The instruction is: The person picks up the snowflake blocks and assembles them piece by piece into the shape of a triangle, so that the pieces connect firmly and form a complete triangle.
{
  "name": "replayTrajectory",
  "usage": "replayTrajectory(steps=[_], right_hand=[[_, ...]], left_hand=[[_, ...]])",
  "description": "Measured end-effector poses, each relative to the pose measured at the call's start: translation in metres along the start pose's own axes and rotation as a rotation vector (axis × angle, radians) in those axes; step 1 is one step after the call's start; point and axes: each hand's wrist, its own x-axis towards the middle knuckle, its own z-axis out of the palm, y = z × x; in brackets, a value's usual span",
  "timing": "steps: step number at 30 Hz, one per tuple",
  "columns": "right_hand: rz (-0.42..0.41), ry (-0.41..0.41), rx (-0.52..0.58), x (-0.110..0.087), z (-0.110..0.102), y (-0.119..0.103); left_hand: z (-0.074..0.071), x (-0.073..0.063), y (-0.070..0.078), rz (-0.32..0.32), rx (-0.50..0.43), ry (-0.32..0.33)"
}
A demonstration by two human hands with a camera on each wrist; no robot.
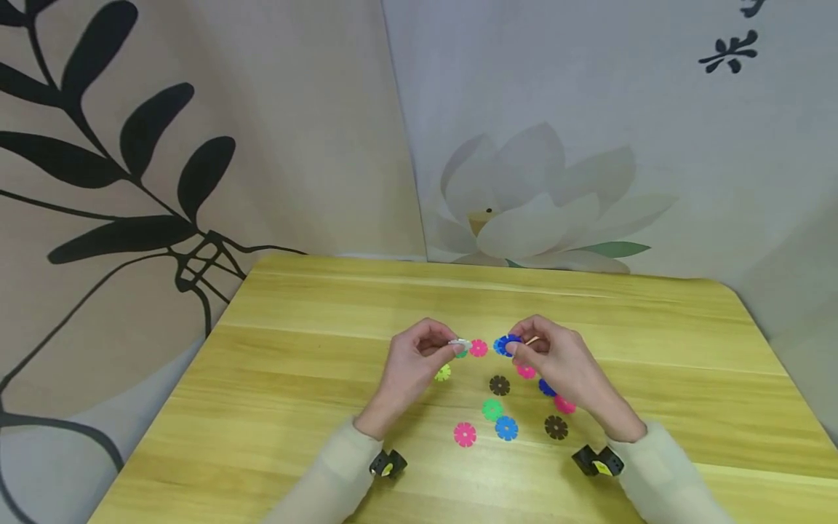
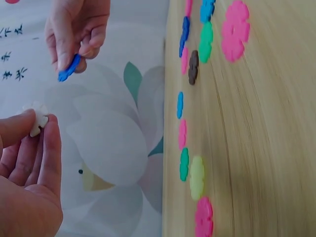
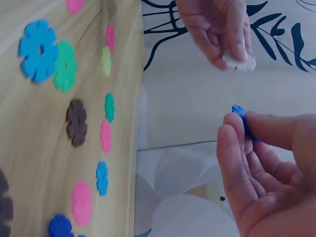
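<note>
Between thumb and fingers, my left hand (image 1: 414,362) pinches a white notched plastic disc (image 2: 37,118), shaped like a snowflake. My right hand (image 1: 566,360) pinches a dark blue disc (image 3: 243,118) of the same kind by its edge. Both hands are raised above the table, facing each other with a gap between the two discs. Under and between them lie more discs: a pink disc (image 1: 479,348), a green disc (image 2: 184,164), a light blue disc (image 3: 101,177) and a yellow-green disc (image 1: 443,372). The left thumb covers part of the white disc.
Nearer the front of the wooden table (image 1: 294,407) lie a brown disc (image 1: 500,386), a bright green disc (image 1: 492,410), a blue disc (image 1: 507,429), a pink disc (image 1: 465,434) and another brown disc (image 1: 556,428). A printed backdrop (image 1: 327,145) stands behind the table's far edge.
</note>
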Motion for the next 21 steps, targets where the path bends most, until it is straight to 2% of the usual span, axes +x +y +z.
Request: replayTrajectory(steps=[11,21], right_hand=[[0.015,-0.026,0.168,-0.003,0.002,-0.013],[0.015,-0.026,0.189,-0.002,0.007,-0.021]], left_hand=[[0.011,0.000,0.002,0.042,-0.035,0.015],[0.016,-0.001,0.003,0.085,-0.036,0.000]])
